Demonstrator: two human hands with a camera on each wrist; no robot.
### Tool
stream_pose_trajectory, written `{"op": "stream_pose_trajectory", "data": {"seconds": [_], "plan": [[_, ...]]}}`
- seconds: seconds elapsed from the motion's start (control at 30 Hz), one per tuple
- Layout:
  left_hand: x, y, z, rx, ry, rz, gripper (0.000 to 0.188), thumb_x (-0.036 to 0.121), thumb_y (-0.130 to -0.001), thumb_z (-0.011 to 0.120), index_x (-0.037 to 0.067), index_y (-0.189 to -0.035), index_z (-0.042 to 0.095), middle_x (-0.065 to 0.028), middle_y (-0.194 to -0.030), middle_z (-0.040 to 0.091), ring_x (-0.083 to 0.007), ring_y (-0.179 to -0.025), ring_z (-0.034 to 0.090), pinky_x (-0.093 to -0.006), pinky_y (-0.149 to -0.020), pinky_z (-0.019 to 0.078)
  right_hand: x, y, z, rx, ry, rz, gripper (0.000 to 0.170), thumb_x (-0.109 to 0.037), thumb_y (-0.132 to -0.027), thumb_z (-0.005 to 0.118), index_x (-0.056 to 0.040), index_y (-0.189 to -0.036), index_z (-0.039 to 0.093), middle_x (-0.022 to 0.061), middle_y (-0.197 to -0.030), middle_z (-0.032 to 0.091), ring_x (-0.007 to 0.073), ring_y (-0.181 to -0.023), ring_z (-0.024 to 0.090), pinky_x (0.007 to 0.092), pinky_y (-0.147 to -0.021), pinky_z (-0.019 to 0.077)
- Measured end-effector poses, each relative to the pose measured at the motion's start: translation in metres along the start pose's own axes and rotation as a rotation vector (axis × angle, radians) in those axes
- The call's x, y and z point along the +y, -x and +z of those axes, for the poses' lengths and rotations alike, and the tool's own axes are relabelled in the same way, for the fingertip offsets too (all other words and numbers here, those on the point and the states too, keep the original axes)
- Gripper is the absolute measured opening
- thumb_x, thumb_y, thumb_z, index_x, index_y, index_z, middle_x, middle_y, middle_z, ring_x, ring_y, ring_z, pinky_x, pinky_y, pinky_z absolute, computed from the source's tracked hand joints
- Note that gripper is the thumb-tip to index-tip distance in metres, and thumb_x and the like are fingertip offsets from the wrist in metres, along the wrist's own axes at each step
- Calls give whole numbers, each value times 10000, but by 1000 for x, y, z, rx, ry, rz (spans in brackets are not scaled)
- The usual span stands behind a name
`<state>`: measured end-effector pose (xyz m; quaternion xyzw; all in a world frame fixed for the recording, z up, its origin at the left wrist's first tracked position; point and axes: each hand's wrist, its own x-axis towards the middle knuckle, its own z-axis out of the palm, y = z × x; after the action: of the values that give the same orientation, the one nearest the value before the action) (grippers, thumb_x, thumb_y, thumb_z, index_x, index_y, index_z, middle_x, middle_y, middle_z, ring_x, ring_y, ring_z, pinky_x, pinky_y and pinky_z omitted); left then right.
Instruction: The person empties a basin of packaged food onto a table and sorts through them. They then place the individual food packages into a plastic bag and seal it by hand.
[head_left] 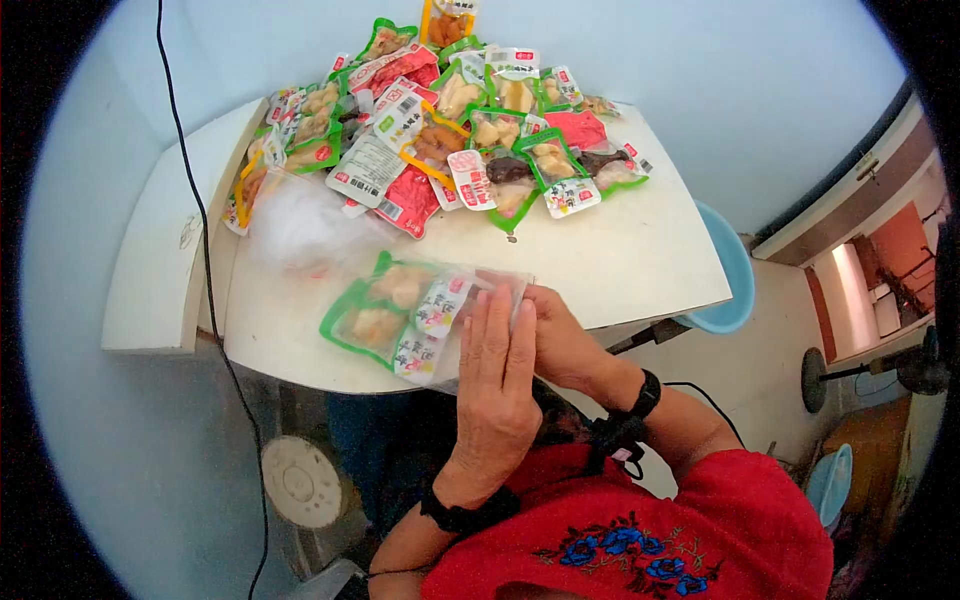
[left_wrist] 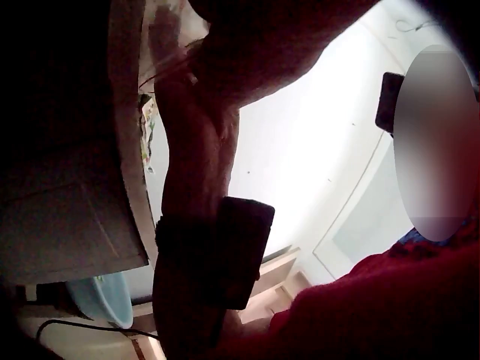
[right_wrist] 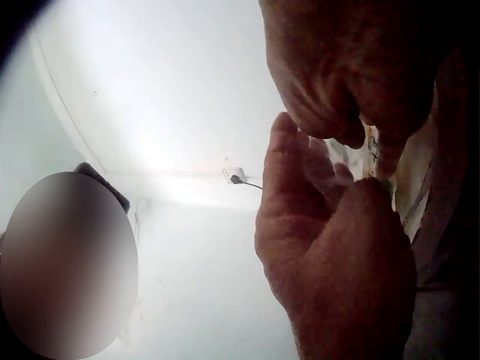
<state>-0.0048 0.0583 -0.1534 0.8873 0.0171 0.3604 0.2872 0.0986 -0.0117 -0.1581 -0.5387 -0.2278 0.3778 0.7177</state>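
Observation:
In the head view, a clear plastic bag [head_left: 450,380] holds two green-edged food packets [head_left: 376,326] with pale pieces inside, over the near part of the table. My left hand [head_left: 495,400] lays long, straight fingers across the bag's right end; its thumb is hidden there. The right wrist view shows the left hand [right_wrist: 345,67] with thumb and finger on either side of the packaging. My right hand [head_left: 562,340] pinches the bag's right edge, close beside the left fingertips. From below, the right hand [right_wrist: 337,240] has its thumb and fingers brought together.
A heap of food packets [head_left: 460,95] covers the back of the white table [head_left: 640,260]. Crumpled clear plastic bags [head_left: 305,225] lie at its left. A black cable [head_left: 205,230] hangs along the left side. A blue basin [head_left: 735,270] stands beyond the right edge.

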Motion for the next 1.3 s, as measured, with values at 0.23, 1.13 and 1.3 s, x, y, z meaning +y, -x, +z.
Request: {"op": "stream_pose_trajectory", "data": {"seconds": [0.23,1.13,1.3], "plan": [[0,-1,-4,-18,-16,-10,614,-133,-738,476,-43,-1345,475,-267,-1446,400,-454,-1340,385,-511,-1117,315,-1,-4,11,2,-32,0,304,-103,-969,507,-1,-1247,572,95,-1144,648,168,-1034,601,302,-904,501],[1,10,-12,-60,-191,-15,420,-77,-771,516,-15,-1175,610,-253,-1365,495,-468,-1296,430,-531,-1083,356,-105,-95,-291,680,1077,96,427,-225,-759,768,112,-989,642,251,-962,671,311,-817,696,390,-626,571],[1,9,-13,-47,-179,-25,458,-87,-791,489,-58,-1243,555,-248,-1364,498,-447,-1301,433,-518,-1094,348,-120,-63,-272,666,619,83,266,-48,-768,708,111,-956,605,214,-891,650,286,-697,691,364,-528,598]]}}
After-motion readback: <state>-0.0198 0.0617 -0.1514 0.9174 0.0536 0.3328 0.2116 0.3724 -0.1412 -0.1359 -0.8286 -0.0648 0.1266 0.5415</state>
